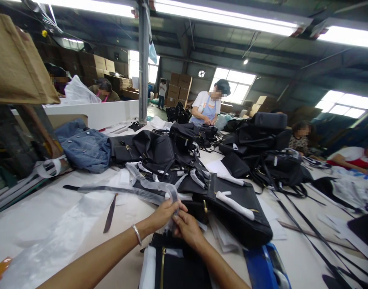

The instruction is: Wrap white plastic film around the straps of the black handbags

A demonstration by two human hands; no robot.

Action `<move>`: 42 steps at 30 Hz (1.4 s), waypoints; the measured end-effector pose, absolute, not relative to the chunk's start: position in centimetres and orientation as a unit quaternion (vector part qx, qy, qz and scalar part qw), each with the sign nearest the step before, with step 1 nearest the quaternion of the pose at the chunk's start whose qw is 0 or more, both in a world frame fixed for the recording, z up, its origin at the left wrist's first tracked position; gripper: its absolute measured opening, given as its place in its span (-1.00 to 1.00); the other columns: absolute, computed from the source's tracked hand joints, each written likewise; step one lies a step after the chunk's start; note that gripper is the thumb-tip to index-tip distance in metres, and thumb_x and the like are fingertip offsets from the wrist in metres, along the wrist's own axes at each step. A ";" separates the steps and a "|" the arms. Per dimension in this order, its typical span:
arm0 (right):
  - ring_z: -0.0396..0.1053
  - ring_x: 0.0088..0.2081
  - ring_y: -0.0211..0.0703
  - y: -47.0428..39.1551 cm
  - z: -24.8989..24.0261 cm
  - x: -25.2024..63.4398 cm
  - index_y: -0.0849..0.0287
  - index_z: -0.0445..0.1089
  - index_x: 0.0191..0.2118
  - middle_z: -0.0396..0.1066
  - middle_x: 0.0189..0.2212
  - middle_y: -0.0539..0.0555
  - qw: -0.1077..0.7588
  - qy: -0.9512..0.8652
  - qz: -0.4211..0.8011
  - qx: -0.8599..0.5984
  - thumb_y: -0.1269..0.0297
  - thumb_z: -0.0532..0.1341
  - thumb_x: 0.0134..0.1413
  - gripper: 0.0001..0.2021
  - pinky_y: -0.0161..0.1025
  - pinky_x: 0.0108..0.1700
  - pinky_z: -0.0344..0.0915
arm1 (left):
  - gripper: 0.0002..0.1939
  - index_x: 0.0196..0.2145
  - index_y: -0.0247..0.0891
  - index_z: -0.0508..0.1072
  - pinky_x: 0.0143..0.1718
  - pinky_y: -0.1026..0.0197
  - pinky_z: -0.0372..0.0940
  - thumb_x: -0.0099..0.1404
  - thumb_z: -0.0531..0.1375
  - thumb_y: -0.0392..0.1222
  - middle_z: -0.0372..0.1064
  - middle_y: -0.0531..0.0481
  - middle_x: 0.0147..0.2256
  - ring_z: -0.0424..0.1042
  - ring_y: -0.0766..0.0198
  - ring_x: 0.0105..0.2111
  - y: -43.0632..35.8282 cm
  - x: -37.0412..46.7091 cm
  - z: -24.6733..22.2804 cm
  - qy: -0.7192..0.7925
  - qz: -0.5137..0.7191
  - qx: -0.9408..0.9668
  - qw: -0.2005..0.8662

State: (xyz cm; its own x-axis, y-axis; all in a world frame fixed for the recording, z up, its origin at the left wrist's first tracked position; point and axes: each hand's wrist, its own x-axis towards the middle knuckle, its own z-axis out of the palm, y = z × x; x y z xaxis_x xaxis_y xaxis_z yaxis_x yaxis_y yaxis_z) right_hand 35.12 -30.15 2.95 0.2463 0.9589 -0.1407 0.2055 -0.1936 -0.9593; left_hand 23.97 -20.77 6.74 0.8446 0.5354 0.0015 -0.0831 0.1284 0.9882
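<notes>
Close together, my left hand [165,216] and my right hand [187,229] pinch a bag strap [173,194] sleeved in clear plastic. It curves up out of my fingers and back to the left. Another plastic-covered dark strap [120,189] stretches leftward, its black end bare; whether both are one piece I cannot tell. Under my wrists lies a black bag [184,269] with a gold zipper and a white-wrapped part at its left. Just right of my hands rests a black bag [234,216] whose handle is wrapped in white. My fingertips partly hide the gripped section.
Black bags [155,146] are heaped across the table, beside a blue denim bag [84,146]. A dark strip [110,213] and plastic sheeting [60,228] lie left. A blue tape dispenser [266,267] stands right. One co-worker [206,106] works opposite; several others sit around.
</notes>
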 end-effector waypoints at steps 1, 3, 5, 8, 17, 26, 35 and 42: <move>0.17 -0.71 -0.33 -30.1 3.0 35.0 0.17 0.25 -0.42 0.22 -0.73 -0.11 0.456 -0.445 0.415 -0.649 -0.06 0.09 0.10 -0.64 -0.38 -0.63 0.13 | -0.55 -0.22 -0.35 0.52 -0.46 0.27 0.26 0.32 0.08 0.11 0.47 -0.09 -0.45 0.39 0.25 -0.53 -21.0 24.0 6.4 0.183 0.198 0.611 0.745; 0.17 -0.72 -0.33 -30.0 3.1 34.9 0.17 0.23 -0.42 0.20 -0.75 -0.13 0.466 -0.442 0.408 -0.649 -0.04 0.08 0.11 -0.66 -0.39 -0.64 0.12 | -0.54 -0.18 -0.34 0.49 -0.55 0.27 0.24 0.30 0.08 0.14 0.49 -0.13 -0.41 0.38 0.27 -0.61 -21.3 24.1 5.8 0.187 0.180 0.565 0.783; 0.18 -0.72 -0.33 -30.0 3.1 34.9 0.18 0.25 -0.31 0.22 -0.72 -0.14 0.480 -0.432 0.413 -0.643 -0.02 0.09 0.10 -0.68 -0.39 -0.65 0.13 | -0.59 -0.20 -0.35 0.49 -0.52 0.28 0.27 0.28 0.14 0.09 0.50 -0.18 -0.29 0.44 0.25 -0.53 -21.3 24.0 5.7 0.190 0.190 0.513 0.815; 0.21 -0.71 -0.33 -30.1 3.2 35.3 0.17 0.20 -0.13 0.22 -0.67 -0.18 0.517 -0.409 0.425 -0.620 -0.02 0.13 0.08 -0.62 -0.39 -0.64 0.18 | -0.64 -0.10 -0.37 0.47 -0.43 0.26 0.31 0.28 0.19 -0.03 0.46 -0.22 -0.19 0.47 0.23 -0.43 -21.3 24.0 5.8 0.175 0.200 0.467 0.843; 0.15 -0.73 -0.39 -30.3 3.8 36.2 0.16 0.21 -0.26 0.23 -0.67 -0.18 0.548 -0.402 0.490 -0.546 -0.08 0.20 0.03 -0.62 -0.44 -0.68 0.08 | -0.51 0.17 -0.23 0.24 -0.44 0.24 0.29 0.36 0.07 0.01 0.46 -0.14 -0.24 0.45 0.24 -0.43 -22.4 23.4 6.9 0.122 0.089 0.396 0.906; 0.21 -0.64 -0.37 -30.4 4.5 35.6 0.16 0.27 -0.33 0.25 -0.60 -0.13 0.536 -0.436 0.429 -0.582 0.06 0.15 0.14 -0.76 -0.37 -0.54 0.29 | -0.65 -0.11 -0.39 0.41 -0.03 0.06 0.31 0.39 0.05 -0.03 0.48 -0.23 -0.17 0.47 0.11 -0.13 -19.0 22.8 9.6 0.184 0.251 0.293 0.904; 0.20 -0.66 -0.36 -30.2 4.1 35.5 0.14 0.28 -0.09 0.18 -0.60 -0.15 0.533 -0.430 0.426 -0.591 0.07 0.17 0.12 -0.69 -0.28 -0.53 0.38 | -0.72 -0.14 -0.31 0.37 -0.25 0.22 0.33 0.27 0.19 -0.09 0.50 -0.07 -0.31 0.47 0.24 -0.35 -21.6 24.0 10.5 0.218 0.336 0.496 0.770; 0.15 -0.65 -0.39 -30.1 5.6 35.1 0.16 0.29 -0.22 0.16 -0.61 -0.15 0.556 -0.432 0.458 -0.543 0.05 0.19 0.09 -0.72 -0.30 -0.50 0.34 | -0.65 -0.26 -0.34 0.48 -0.36 0.23 0.34 0.20 0.21 0.04 0.50 -0.11 -0.30 0.47 0.18 -0.35 -21.4 23.8 9.0 0.245 0.306 0.544 0.742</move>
State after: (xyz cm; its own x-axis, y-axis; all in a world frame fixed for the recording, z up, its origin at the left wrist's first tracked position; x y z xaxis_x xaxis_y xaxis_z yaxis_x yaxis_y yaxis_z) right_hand 35.08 -30.05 5.57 0.2063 0.9783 -0.0171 -0.0398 -0.0090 -0.9992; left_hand 23.85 -21.44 9.00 0.6925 0.7208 -0.0308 -0.1876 0.2212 0.9570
